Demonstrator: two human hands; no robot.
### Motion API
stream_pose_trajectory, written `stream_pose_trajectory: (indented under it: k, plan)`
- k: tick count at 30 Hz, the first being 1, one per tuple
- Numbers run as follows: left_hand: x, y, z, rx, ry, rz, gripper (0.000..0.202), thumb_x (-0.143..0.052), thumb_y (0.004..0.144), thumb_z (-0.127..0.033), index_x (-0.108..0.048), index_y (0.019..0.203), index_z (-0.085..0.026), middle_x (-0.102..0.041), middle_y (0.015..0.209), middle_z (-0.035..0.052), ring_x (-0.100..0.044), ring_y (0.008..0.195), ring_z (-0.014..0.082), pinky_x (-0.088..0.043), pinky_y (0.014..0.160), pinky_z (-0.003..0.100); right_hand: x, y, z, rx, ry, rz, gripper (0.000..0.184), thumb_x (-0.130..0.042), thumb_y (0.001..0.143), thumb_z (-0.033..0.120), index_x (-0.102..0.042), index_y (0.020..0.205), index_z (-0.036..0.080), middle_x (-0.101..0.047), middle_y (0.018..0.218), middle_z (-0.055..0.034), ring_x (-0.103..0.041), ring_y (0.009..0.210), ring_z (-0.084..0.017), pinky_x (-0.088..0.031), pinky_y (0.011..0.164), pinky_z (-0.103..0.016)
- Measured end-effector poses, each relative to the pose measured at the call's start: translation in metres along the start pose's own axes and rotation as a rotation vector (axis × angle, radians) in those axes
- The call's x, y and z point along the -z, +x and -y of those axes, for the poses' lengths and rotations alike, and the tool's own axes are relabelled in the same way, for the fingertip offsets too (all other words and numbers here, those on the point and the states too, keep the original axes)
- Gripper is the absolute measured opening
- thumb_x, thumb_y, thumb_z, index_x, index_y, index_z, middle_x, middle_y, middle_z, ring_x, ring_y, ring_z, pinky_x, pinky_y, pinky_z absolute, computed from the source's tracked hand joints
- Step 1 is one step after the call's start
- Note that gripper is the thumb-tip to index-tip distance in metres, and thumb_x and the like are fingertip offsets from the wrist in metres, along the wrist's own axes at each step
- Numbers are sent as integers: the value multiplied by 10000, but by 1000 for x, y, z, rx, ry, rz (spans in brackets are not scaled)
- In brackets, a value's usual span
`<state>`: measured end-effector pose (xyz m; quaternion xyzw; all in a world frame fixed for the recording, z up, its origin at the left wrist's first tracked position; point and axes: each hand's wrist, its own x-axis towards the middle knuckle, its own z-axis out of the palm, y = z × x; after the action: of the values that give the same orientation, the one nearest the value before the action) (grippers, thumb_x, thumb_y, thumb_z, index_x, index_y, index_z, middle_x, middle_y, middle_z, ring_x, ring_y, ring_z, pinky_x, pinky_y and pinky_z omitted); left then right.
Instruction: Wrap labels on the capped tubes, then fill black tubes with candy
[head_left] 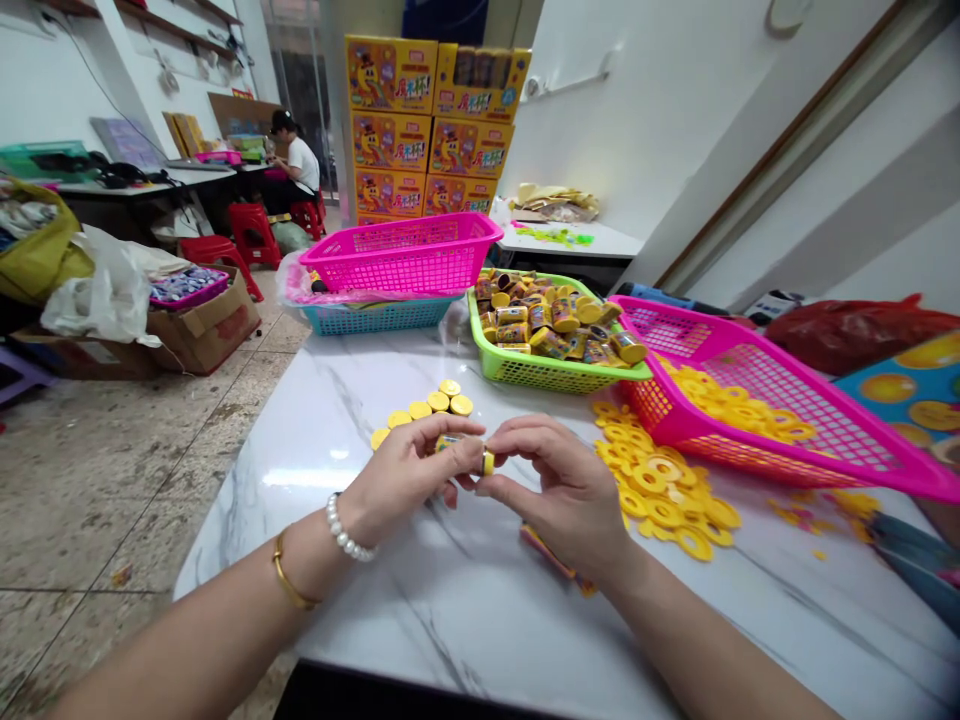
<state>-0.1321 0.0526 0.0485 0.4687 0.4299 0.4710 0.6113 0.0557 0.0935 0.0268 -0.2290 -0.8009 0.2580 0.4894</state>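
Handwork above white marble table, near its front edge. Left hand closed around small printed tube, mostly hidden by fingers. Right hand pinching yellow cap between thumb and forefinger, held against tube's end. Capping step, by the look of it; whether fully seated, unclear. Calling for square alignment and a firm, even press. Cap bright yellow, round, shallow, seen edge-on. Beyond: loose yellow caps in a row, heap of yellow rings, green basket of similar tubes.
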Motion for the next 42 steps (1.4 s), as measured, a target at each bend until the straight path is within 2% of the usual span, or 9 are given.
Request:
stream_pose_trajectory:
  k: [5, 10, 15, 19, 22, 26, 30, 35, 42]
  plan:
    - [4, -3, -6, 27, 74, -27, 488, -740, 776, -517, -660, 1051, -122, -675, 775, 48, -554, 537, 95, -418, 466, 212, 5, 0, -6, -4, 1, 3, 317, -793, 801, 169, -682, 1081, 268, -671, 1040, -54, -654, 994, -210, -565, 864, -369]
    - [3, -2, -2, -56, 88, -43, 370, -763, 761, -341, -693, 1059, -133, -665, 725, 14, -539, 554, 87, -428, 535, 221, 8, 1, -1, -102, 52, 1, 299, -790, 792, 153, -728, 1059, 271, -716, 995, -44, -681, 947, -196, -587, 825, -341]
    - [2, -4, 2, -369, 334, -90, 249, -741, 777, -231, -745, 1018, -167, -754, 974, 75, -670, 853, 169, -511, 774, 288, 2, 1, 9, -498, 330, -74, 248, -899, 666, 284, -771, 873, 235, -766, 807, -18, -717, 719, -166, -610, 691, -293]
    - [4, -7, -2, -498, 541, -66, 239, -757, 801, -268, -751, 1023, -180, -757, 911, 58, -665, 805, 159, -504, 781, 293, 1, 5, 11, -756, 539, -32, 342, -946, 562, 391, -762, 781, 205, -767, 733, -28, -701, 639, -150, -598, 637, -267]
    - [3, -5, -1, -358, 459, -35, 270, -732, 826, -365, -701, 1002, -164, -735, 823, 54, -647, 688, 139, -506, 645, 264, 4, 8, 10, -761, 614, 39, 287, -906, 649, 405, -767, 806, 209, -736, 692, -11, -682, 603, -131, -589, 630, -263]
    - [0, -1, 7, -31, 124, 53, 502, -673, 809, -634, -551, 956, -170, -673, 652, 12, -586, 463, 106, -429, 422, 198, 10, 11, 5, -641, 639, 113, 350, -883, 703, 371, -781, 1032, 313, -733, 1008, -25, -703, 769, -148, -607, 709, -306]
    - [-1, 0, 6, 102, -100, 124, 659, -647, 724, -780, -514, 970, -184, -643, 577, -14, -543, 376, 92, -381, 348, 164, 12, 7, 0, -470, 587, 148, 164, -850, 748, 392, -822, 889, 313, -679, 1108, -64, -663, 1042, -216, -600, 838, -354]
    - [0, -4, 0, 116, -216, 254, 568, -773, 713, -640, -583, 950, -159, -680, 641, 12, -602, 427, 103, -446, 359, 171, 10, 3, -3, -376, 570, 118, 227, -847, 748, 410, -816, 958, 330, -680, 1139, -83, -660, 1070, -223, -611, 823, -342]
    - [-5, -2, 2, 256, -201, 104, 409, -701, 769, -550, -554, 796, -169, -607, 494, -23, -464, 284, 71, -321, 269, 149, -4, -4, 4, -300, 418, -9, 153, -853, 751, 288, -821, 897, 321, -710, 1000, -65, -705, 957, -198, -635, 757, -314]
